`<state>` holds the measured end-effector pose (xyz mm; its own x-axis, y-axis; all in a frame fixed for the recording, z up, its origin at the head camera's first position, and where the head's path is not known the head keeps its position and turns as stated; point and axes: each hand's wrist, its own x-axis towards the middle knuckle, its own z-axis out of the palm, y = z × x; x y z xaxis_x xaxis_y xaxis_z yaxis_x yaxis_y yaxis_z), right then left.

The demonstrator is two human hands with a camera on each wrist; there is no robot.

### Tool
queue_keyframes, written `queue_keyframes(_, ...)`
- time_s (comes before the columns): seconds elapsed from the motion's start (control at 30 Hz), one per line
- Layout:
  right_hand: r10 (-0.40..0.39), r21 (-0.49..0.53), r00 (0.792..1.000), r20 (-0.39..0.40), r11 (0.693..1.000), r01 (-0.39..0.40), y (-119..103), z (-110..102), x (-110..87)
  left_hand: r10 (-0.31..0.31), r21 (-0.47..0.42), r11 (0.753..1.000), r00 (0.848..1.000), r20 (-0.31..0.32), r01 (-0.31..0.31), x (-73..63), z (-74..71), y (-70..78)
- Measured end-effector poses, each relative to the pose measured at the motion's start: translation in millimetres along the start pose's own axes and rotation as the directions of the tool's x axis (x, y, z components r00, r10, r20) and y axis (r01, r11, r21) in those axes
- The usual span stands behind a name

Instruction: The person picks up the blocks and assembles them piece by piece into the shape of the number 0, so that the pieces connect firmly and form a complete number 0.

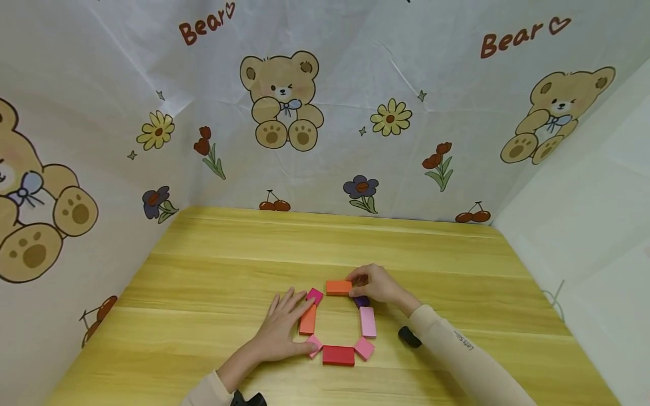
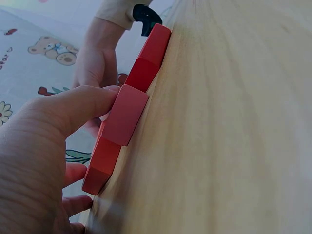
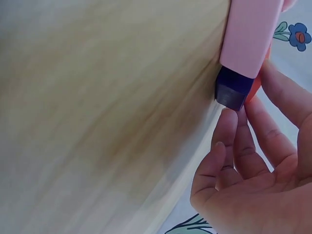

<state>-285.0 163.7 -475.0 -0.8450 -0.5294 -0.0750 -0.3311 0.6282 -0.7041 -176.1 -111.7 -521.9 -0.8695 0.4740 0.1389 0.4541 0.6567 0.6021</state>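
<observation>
Wooden-toy-like blocks form a ring on the table. My left hand [image 1: 281,330] lies spread along its left side, thumb at a pink block [image 2: 126,114] and index finger at a magenta block [image 1: 315,295]. Between those two sits an orange-red block [image 1: 307,320]. At the far side my right hand [image 1: 378,283] pinches the right end of an orange block [image 1: 338,288] between thumb and index finger. Just below that hand is a dark purple block [image 3: 232,88], partly covered by it in the head view. A light pink block [image 3: 251,36] stands beside the purple one.
Closing the near side of the ring are a red block [image 1: 338,356] and a pink square block [image 1: 364,348]. The wood-grain table [image 1: 228,242] meets a bear-print cloth [image 1: 335,169] at the back and left. Black wrist devices [image 1: 409,336] sit by both sleeves.
</observation>
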Motion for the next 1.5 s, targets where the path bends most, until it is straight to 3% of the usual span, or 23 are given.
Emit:
queue_keyframes(1.1, 0.01, 0.039, 0.999, 0.039, 0.999, -0.012, -0.8, 1.0, 0.9, 0.003, 0.035, 0.999, 1.0, -0.013, -0.003, -0.1, 1.4, -1.2)
queue_keyframes(1.5, 0.0, 0.055, 0.999, 0.045, 0.998, -0.003, 0.7, 1.6, -0.7, -0.022, 0.037, 0.999, 0.999, 0.024, 0.021, 0.2, -0.2, 2.8)
